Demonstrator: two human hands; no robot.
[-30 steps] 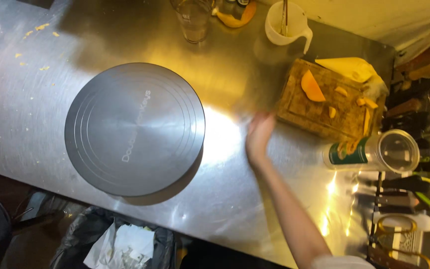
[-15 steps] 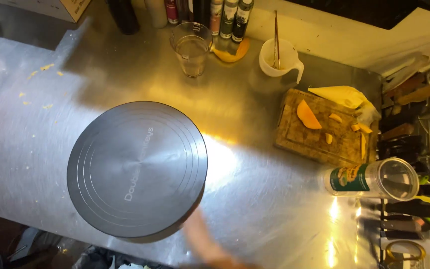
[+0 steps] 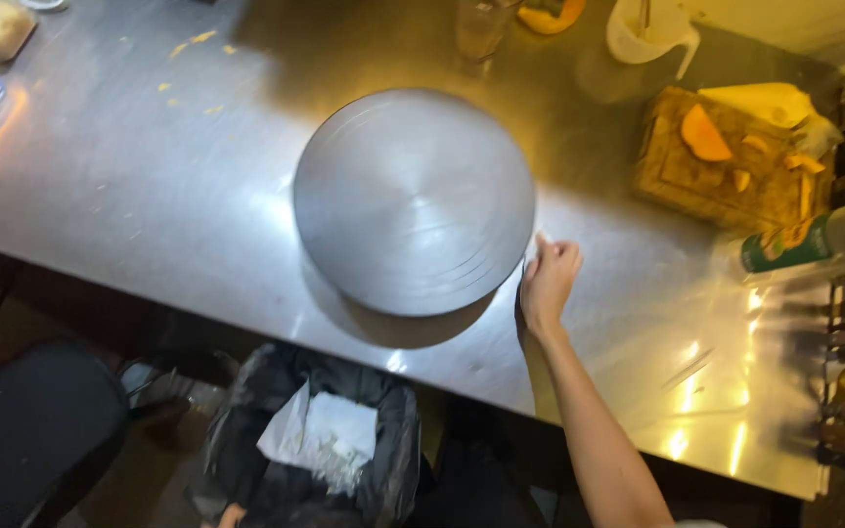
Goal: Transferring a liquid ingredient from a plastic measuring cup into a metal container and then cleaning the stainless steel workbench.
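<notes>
Touching right hand (image 3: pixel 548 279), fingers loosely curled, gripping nothing, at rim of round grey metal disc (image 3: pixel 413 200) | disc flat mid steel table (image 3: pixel 129 196), nearer front edge | left hand unseen

A second ago the right hand (image 3: pixel 548 282) reached out over the bench (image 3: pixel 129 196) toward the cutting board (image 3: pixel 726 161) at two o'clock. Half a second ago it had drawn back to the near edge at six o'clock, blurred. It has now come up to the round metal plate (image 3: pixel 413 200) and rests at its four o'clock rim, fingers (image 3: pixel 543 246) touching the edge. The view has swung left, so the bin (image 3: pixel 315 440) under the bench shows at six o'clock.
</notes>
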